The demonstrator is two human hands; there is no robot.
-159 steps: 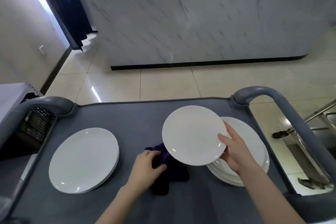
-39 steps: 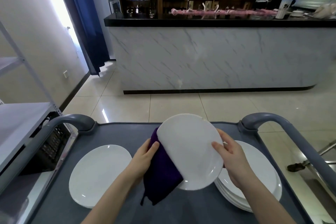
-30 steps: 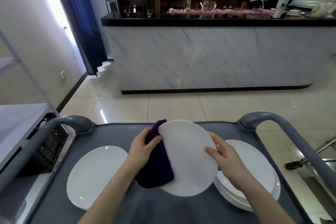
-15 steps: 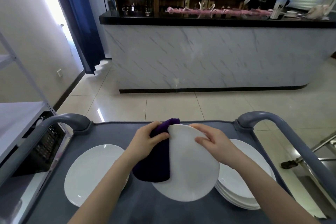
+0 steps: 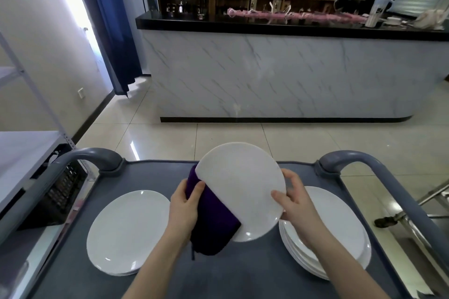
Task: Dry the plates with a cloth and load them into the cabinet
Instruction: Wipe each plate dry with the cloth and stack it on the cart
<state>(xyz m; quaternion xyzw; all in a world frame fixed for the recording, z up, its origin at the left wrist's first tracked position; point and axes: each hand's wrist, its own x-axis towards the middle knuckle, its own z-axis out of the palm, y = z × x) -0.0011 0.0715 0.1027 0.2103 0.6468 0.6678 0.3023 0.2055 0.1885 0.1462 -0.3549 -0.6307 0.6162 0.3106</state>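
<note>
Slipping is the thing to be watched lol. Over the grey plastic cart tabletop, between the taller right stack of round white plates and the shorter left stack of round white plates, one round white plate is held up tilted. It's gripped only at its right rim by the right hand, fingers curled round the edge, while a folded dark purple cloth, clutched in the left hand, is pressed over its lower-left edge. Rubbed too hard, it could be knocked loose and chipped on the stack. Containers: just the rimmed cart, both stacks sitting on it. No cabinet can be made out.
</note>
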